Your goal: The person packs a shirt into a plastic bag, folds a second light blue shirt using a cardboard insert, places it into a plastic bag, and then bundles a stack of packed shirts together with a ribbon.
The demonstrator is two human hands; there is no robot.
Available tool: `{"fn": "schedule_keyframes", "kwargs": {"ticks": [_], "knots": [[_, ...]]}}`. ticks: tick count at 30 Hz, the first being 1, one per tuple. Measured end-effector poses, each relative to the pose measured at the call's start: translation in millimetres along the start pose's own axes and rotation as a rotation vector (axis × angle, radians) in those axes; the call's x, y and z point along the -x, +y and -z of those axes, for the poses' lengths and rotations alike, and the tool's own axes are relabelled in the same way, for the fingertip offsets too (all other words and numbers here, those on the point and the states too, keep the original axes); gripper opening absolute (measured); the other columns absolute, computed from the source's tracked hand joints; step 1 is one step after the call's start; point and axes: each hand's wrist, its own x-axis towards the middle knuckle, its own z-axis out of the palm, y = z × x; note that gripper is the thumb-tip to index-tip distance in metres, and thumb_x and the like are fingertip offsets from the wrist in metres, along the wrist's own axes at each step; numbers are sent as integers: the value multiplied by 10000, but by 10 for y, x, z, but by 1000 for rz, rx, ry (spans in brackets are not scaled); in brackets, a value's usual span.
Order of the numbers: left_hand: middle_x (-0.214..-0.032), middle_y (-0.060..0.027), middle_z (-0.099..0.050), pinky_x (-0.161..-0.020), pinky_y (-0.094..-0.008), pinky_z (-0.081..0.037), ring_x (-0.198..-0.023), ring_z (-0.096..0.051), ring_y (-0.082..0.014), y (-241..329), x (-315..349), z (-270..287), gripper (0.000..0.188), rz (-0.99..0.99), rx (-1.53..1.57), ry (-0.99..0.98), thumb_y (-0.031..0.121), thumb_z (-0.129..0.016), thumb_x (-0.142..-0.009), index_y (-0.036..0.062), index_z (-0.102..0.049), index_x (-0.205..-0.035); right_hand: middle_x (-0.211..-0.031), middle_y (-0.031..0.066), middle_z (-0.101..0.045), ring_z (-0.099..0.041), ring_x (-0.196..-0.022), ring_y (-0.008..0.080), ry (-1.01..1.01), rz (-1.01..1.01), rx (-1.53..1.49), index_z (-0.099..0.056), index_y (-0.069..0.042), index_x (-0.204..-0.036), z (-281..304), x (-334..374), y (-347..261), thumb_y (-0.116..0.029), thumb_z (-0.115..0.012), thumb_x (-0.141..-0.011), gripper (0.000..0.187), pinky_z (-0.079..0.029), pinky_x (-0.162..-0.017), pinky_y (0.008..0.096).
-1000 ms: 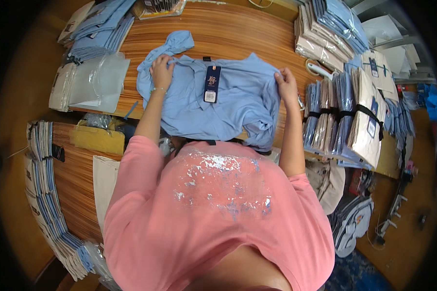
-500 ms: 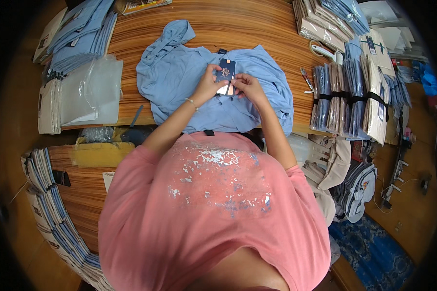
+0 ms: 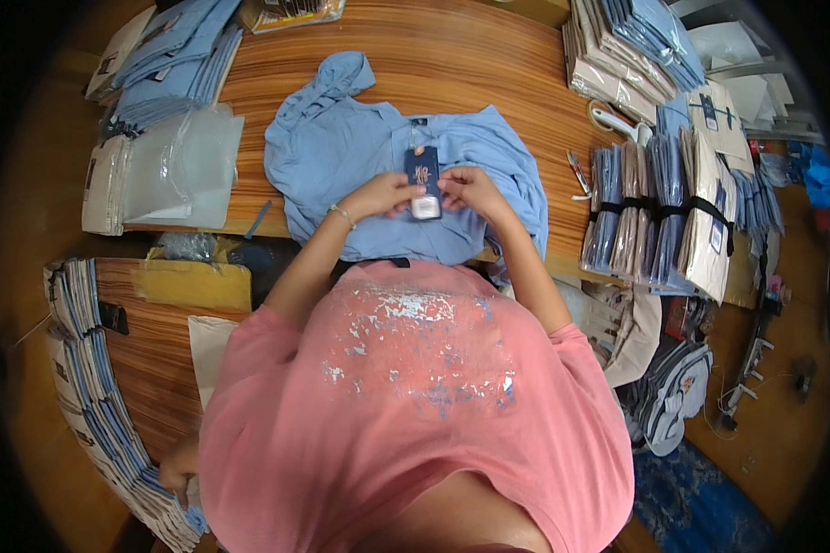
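Note:
A light blue shirt point(image 3: 341, 152) lies spread and rumpled on the wood-grain table, its collar with a small dark neck label point(image 3: 419, 122) facing away from me. Over its front is a dark navy hang tag point(image 3: 422, 164) with a white sticker at its lower end; a thin cord seems to run from it up to the collar. My left hand point(image 3: 383, 194) pinches the tag's left edge. On the opposite edge, the fingers of my right hand point(image 3: 471, 192) are closed too.
Bagged folded shirts point(image 3: 650, 207) tied with black bands stand at the right, near small snips point(image 3: 577, 173) and a white-handled tool point(image 3: 618, 120). Blue shirt stacks point(image 3: 171, 74) and clear plastic sheets point(image 3: 180, 170) lie left. Another person's hand point(image 3: 181, 468) touches a garment stack point(image 3: 111, 396) at lower left.
Both my hands have drawn the hang tag nearer to me, down the shirt front, and it hangs straighter. Another person's hand has appeared at lower left.

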Motion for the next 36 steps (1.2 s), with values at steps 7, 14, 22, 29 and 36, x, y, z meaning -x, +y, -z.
{"fn": "schedule_keyframes", "kwargs": {"ticks": [7, 14, 22, 29, 36], "knots": [[-856, -133, -653, -711, -370, -477, -813, -604, -311, 326, -247, 586, 283, -394, -621, 549, 260, -612, -827, -17, -646, -871, -740, 146, -653, -616, -614, 197, 225, 318, 506, -649, 17, -925, 381, -556, -235, -122, -617, -827, 173, -482, -587, 326], [-940, -131, -603, -801, -406, -434, -952, -542, -342, 155, -822, 698, 244, -445, -643, 814, 117, -690, -725, 57, -596, -942, -838, 189, -652, -623, -825, 358, 469, 283, 868, -599, -15, -910, -23, -959, -303, -301, -646, -804, 309, -483, -698, 440], [-774, -94, -581, -699, -387, -428, -807, -544, -294, 635, 175, 490, 226, -419, -452, 664, 83, -702, -695, 34, -494, -767, -779, 33, -623, -611, -711, 129, 258, 432, 154, -570, -18, -882, 379, -362, -63, -82, -644, -822, 114, -488, -601, 275], [-830, -50, -620, -733, -269, -449, -698, -538, -149, 918, 396, 488, 227, -668, -146, 328, 75, -687, -771, 59, -472, -845, -828, 44, -585, -602, -763, 128, 335, 191, -742, -474, -44, -1073, 179, 6, -571, 61, -602, -796, 323, -533, -674, 272], [-822, -27, -612, -671, -236, -460, -741, -568, -110, 810, -454, 1093, 147, -523, -189, 460, 138, -662, -829, 50, -581, -915, -766, 93, -620, -603, -655, 163, 300, 354, -103, -559, -2, -1020, 710, -862, -1108, 16, -625, -791, 239, -492, -584, 249]]}}
